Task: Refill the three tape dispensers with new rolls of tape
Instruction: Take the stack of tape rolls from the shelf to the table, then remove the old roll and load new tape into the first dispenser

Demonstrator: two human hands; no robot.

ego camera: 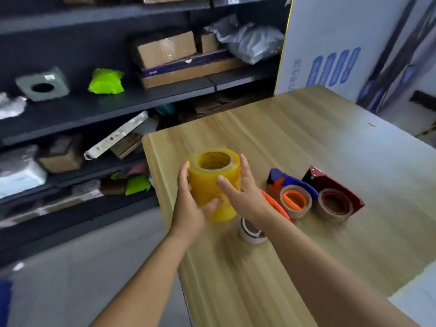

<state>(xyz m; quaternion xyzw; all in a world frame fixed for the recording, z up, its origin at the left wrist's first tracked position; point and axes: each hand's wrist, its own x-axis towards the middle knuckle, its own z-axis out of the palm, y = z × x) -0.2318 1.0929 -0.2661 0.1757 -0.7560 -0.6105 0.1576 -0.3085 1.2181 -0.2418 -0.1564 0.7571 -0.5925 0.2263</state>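
A tall yellow stack of tape rolls point(212, 182) is held above the near left part of the wooden table point(318, 142). My left hand point(188, 204) grips its lower left side, thumb curled across the front. My right hand point(243, 192) wraps the right side with thumb and fingers around it. Three dispensers lie to the right: an orange one point(278, 206) mostly hidden behind my right wrist with a white-rimmed core point(251, 233) below it, a blue and orange one point(292, 194), and a dark red one point(335, 197). The blue and red ones each carry a nearly bare cardboard core.
Dark shelving point(118, 102) with cardboard boxes, grey bags and green packets runs along the left and back, close to the table's left edge. A large white and blue carton point(330, 43) stands behind the table. A white sheet point(415, 300) lies at the near right corner.
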